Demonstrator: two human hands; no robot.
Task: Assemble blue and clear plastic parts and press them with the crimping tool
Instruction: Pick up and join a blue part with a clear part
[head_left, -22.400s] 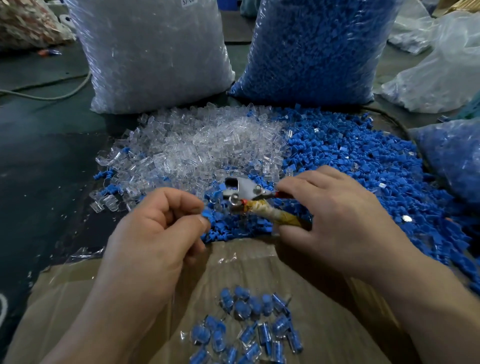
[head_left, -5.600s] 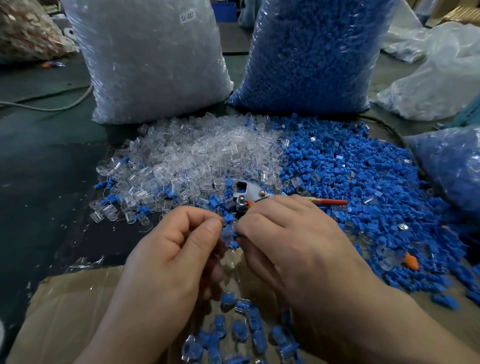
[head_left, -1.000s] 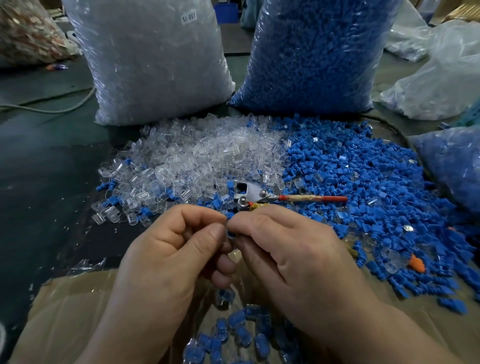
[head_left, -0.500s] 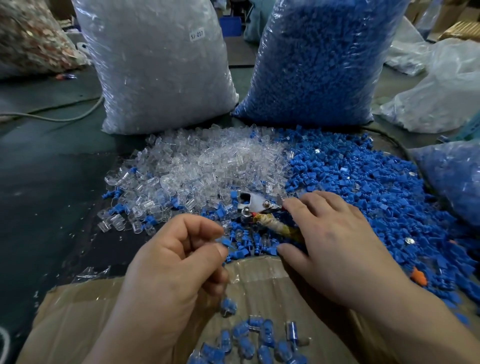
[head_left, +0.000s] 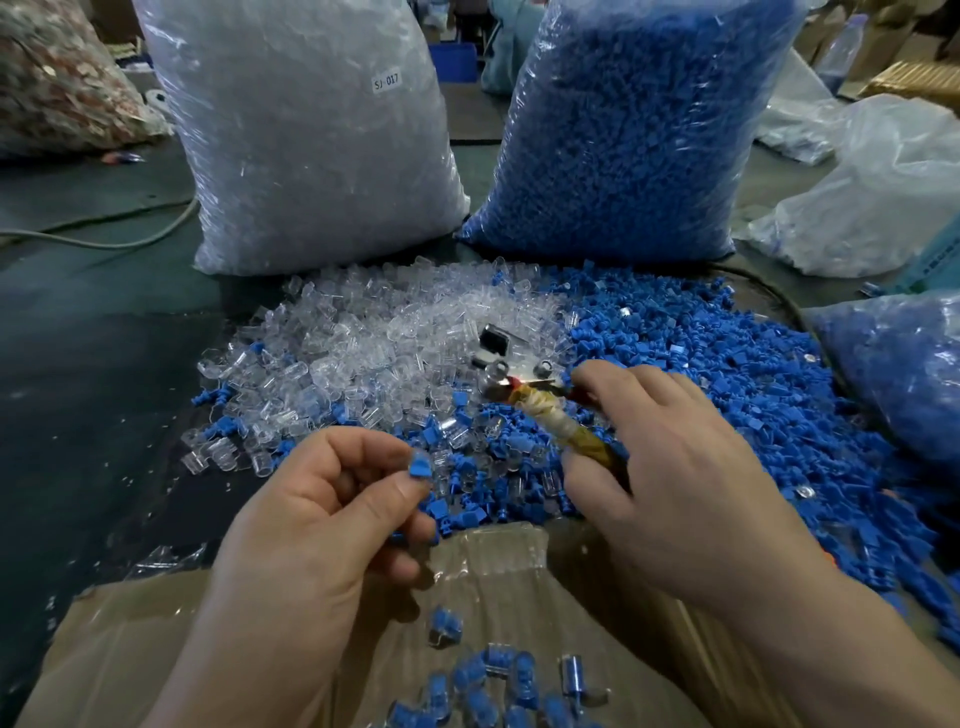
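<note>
Dark green bench (head_left: 104, 395) carries the whole station. A bag of clear parts (head_left: 311, 135) and a bag of blue parts (head_left: 623, 130) stand along the far edge. Each bag sits behind its own loose heap, the clear heap (head_left: 374, 332) to the left and the blue heap (head_left: 727, 374) to the right, so both stocks lie within reach.

A cardboard sheet (head_left: 130, 639) covers the near edge. It holds the finished assemblies (head_left: 498, 670), apart from the raw stock.

The left hand (head_left: 311, 525) is raised above the near rim of the heaps. Its thumb and forefinger are clamped on one blue part (head_left: 418, 466), with the part's end exposed. A clear piece appears to be seated on it, though this is not certain.

The right hand (head_left: 685, 467) has its fingers curled round the taped handle of the crimping tool (head_left: 540, 410). The metal head points left toward the held part. Whether the tool's jaws are apart cannot be told.

Judged step: present the assembled part to the tool head for pressing. The small part may slip or tilt in the pinch.
</note>
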